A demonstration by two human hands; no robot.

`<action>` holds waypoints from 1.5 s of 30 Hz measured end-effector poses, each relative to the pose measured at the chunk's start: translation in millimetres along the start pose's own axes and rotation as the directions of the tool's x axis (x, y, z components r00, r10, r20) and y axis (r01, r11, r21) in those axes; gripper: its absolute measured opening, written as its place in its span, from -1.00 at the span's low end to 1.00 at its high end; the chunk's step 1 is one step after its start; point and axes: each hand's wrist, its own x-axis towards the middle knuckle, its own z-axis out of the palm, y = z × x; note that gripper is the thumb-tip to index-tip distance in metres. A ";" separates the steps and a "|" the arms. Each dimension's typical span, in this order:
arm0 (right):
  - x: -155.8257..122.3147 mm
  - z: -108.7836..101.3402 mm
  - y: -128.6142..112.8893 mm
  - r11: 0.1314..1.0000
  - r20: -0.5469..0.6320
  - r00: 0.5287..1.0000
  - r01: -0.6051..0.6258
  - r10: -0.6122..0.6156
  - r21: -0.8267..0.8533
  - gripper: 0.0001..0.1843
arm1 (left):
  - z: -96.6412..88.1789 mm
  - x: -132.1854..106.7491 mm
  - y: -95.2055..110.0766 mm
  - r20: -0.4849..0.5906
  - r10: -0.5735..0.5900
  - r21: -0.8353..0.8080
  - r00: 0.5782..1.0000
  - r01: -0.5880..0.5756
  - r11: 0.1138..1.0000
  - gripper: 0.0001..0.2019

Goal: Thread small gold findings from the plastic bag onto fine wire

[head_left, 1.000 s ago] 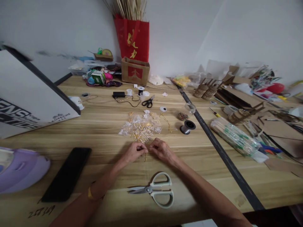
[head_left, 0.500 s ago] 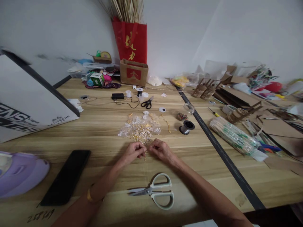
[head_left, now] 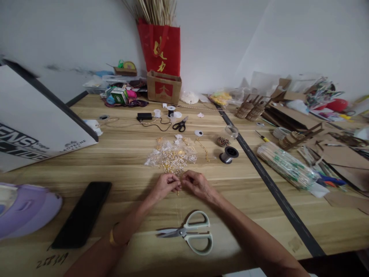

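My left hand [head_left: 165, 184] and my right hand [head_left: 197, 184] meet fingertip to fingertip over the wooden table [head_left: 129, 165]. Both pinch a small gold piece [head_left: 178, 189] that hangs between them. Just beyond my fingers lies a heap of small clear bags with gold and white beads [head_left: 172, 154]. A short gold chain [head_left: 203, 149] lies right of the heap. White-handled scissors [head_left: 190, 232] lie open on the table, close to me, below my hands.
A black phone [head_left: 82, 213] and a purple object [head_left: 23, 209] lie at left, a white box [head_left: 31, 123] behind them. A wire spool [head_left: 228, 154], a bead jar [head_left: 226, 137], black scissors [head_left: 180, 124], a skewer pack [head_left: 285, 165] and cardboard parts sit further off.
My hands have stayed together at the same spot; the fingers have shifted slightly on the gold piece. The view has wobbled a little.
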 end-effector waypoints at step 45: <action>-1.4 -9.9 -7.2 0.985 0.060 0.996 0.071 -0.062 -0.160 -0.86 | -2.7 -0.7 3.2 0.015 0.156 0.163 0.988 -0.156 0.974 -0.85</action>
